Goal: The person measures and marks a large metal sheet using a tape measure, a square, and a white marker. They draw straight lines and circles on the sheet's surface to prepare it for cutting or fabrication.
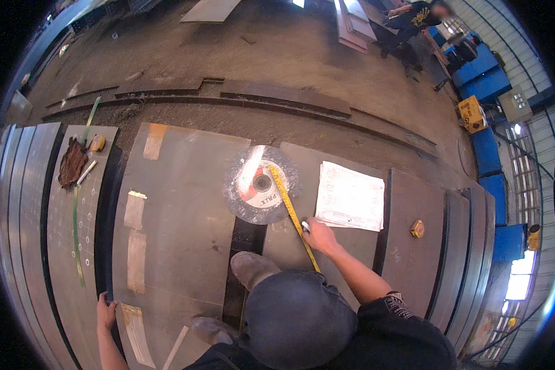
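My right hand (320, 237) is closed around a short white marker or chalk stick (306, 226), beside a yellow tape measure blade (290, 206). The blade runs from a round abrasive disc (234, 191) toward a dark rounded shape (299, 320), which hides its near end. With its red and white label upward, the disc bridges the gap between two steel plates (191, 185). Far to the left, my left hand (106, 313) is closed at the plate's edge, around something small and dark that I cannot make out. Printed paper sheets (350, 196) lie right of the disc.
More steel plates (413, 246) stand on both sides with dark gaps between. On the left plate lie a brown rag (74, 163), a white marker (87, 172) and a yellow case (97, 143). Another yellow case (417, 229) sits right. Two people (410, 21) are at the far right.
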A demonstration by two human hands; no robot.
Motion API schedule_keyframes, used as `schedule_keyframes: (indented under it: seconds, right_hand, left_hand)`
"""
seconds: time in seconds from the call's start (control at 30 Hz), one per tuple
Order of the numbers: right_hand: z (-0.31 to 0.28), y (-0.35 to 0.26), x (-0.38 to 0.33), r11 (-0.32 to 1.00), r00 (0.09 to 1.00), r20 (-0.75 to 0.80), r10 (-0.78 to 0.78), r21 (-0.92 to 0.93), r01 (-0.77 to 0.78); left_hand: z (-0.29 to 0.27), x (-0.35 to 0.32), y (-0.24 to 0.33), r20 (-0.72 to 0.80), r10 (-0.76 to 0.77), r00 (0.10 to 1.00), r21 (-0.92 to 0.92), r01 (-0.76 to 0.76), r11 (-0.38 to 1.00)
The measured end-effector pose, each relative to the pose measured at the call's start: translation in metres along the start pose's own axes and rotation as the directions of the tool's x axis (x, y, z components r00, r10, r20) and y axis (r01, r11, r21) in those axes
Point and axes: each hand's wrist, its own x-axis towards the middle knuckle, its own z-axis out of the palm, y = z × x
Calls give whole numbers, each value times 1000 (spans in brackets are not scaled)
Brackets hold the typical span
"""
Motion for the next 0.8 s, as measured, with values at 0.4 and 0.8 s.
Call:
schedule_keyframes:
  seconds: [0.4, 0.8]
  right_hand:
    - [6, 36, -28, 997, 998, -32, -54, 46, 56]
    - [-36, -149, 80, 746, 788, 38, -614, -298, 596]
  left_hand:
    - [-6, -5, -19, -32, -6, 999, -32, 5, 999]
    - [-29, -29, -75, 11, -266, 964, -176, 264, 948]
